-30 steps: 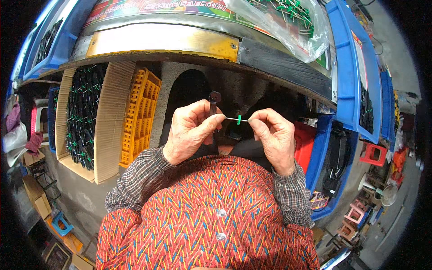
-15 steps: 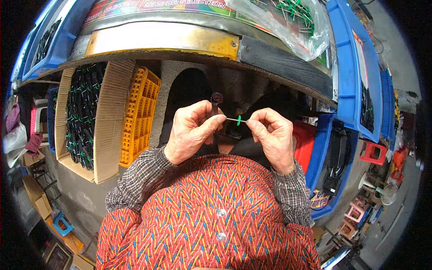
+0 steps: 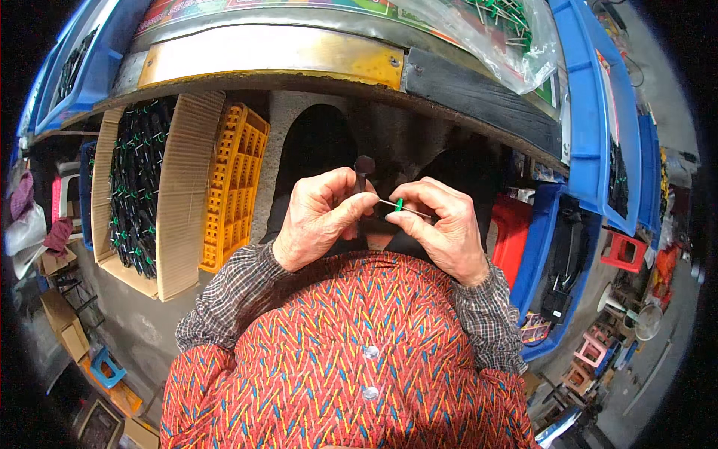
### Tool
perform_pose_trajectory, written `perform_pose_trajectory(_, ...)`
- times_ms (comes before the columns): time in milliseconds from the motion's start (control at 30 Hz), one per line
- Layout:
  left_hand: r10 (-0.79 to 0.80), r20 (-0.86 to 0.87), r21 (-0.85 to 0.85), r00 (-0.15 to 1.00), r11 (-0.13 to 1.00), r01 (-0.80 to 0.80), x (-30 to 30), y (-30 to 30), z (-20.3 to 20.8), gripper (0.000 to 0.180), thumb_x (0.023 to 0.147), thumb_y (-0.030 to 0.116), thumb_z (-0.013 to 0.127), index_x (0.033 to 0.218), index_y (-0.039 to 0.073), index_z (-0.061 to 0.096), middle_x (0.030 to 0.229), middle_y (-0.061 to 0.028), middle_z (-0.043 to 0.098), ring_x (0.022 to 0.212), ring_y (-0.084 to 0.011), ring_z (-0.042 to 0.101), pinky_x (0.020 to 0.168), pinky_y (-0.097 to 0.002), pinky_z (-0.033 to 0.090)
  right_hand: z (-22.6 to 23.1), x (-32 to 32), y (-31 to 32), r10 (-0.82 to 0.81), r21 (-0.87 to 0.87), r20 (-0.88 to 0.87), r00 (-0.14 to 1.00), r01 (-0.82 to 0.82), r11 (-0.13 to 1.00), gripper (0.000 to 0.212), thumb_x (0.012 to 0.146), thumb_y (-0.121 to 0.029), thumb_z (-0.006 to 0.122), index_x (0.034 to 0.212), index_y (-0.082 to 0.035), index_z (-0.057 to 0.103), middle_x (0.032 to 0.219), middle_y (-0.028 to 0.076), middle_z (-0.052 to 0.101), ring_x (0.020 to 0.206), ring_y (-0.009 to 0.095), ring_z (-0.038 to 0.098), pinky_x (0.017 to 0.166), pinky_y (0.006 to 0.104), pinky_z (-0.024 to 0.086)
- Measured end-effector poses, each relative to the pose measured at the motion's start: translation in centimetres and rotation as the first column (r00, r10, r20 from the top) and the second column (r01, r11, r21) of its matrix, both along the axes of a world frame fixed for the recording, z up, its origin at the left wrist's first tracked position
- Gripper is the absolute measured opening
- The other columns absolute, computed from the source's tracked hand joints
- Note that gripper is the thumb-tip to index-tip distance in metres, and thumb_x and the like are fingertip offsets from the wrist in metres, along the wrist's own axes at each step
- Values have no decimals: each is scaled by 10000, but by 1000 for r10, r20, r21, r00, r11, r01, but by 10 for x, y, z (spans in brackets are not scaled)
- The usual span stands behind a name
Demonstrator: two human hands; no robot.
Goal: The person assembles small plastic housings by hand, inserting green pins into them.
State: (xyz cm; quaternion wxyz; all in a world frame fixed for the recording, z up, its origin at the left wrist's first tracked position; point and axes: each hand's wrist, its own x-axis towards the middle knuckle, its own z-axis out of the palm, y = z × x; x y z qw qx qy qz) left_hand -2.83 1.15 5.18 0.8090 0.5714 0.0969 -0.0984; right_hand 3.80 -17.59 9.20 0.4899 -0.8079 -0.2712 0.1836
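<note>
In front of my lap, my left hand [image 3: 321, 217] is closed round a dark plastic piece with a rounded head [image 3: 364, 166], which sticks up above the fingers. My right hand [image 3: 445, 228] pinches a thin metal pin with a green collar [image 3: 399, 204]. The pin runs sideways between the hands, its left end at my left thumb and fingertip. Whether that end enters the dark piece is hidden by the fingers.
A cardboard box [image 3: 188, 202] of black pieces with green bits and an orange crate [image 3: 238, 187] stand at left. The bench edge [image 3: 269, 60] crosses ahead, with a plastic bag of green-collared pins [image 3: 516, 45] on top. Blue bins [image 3: 587, 97] and a red stool [image 3: 512, 232] are at right.
My right hand has moved left along the pin, and its fingers now reach the green collar. The left hand keeps its grip in nearly the same place.
</note>
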Motion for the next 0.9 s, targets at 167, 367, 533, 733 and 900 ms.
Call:
perform_pose_trajectory(167,-8,6,-18,1000,1000,9,-5,11,-2,141,939,88,580,1033,-17,592,841,-28,617,594,-45,532,554,-186,458,0,0,-4,34,-46,-62,997,-37,998,166,758,-63,734,877,8,642,711,31,544,573,80,483,522,242,398)
perform_pose_trajectory(367,46,28,-227,999,973,-38,-16,20,-3,210,934,34,555,1131,-33,521,956,-97,639,693,-102,604,676,-230,516,-6,-12,6,-47,65,-288,956,68,996,149,767,-58,736,862,14,647,710,18,566,600,54,485,533,225,399)
perform_pose_trajectory(533,80,-4,-292,997,953,-78,-23,28,-6,161,914,12,575,1065,-15,525,978,-122,646,722,-130,637,705,-265,542,-8,-18,14,-28,73,-284,958,51,996,170,759,-52,745,880,10,645,712,19,560,602,55,478,539,223,401)
perform_pose_trajectory(733,186,-4,-224,983,957,-182,-31,32,-12,171,870,24,628,1028,-25,586,970,-175,655,698,-195,650,671,-316,556,-8,-21,23,-10,74,-256,967,30,997,174,763,-68,749,875,11,642,704,24,550,589,65,480,534,234,409)
perform_pose_trajectory(900,193,13,-309,981,934,-180,-37,37,-21,217,864,74,663,1048,-17,594,968,-176,653,715,-207,653,687,-343,559,-3,-21,29,18,31,-198,980,-12,999,176,766,-71,745,873,11,633,697,40,541,574,83,480,527,247,408)
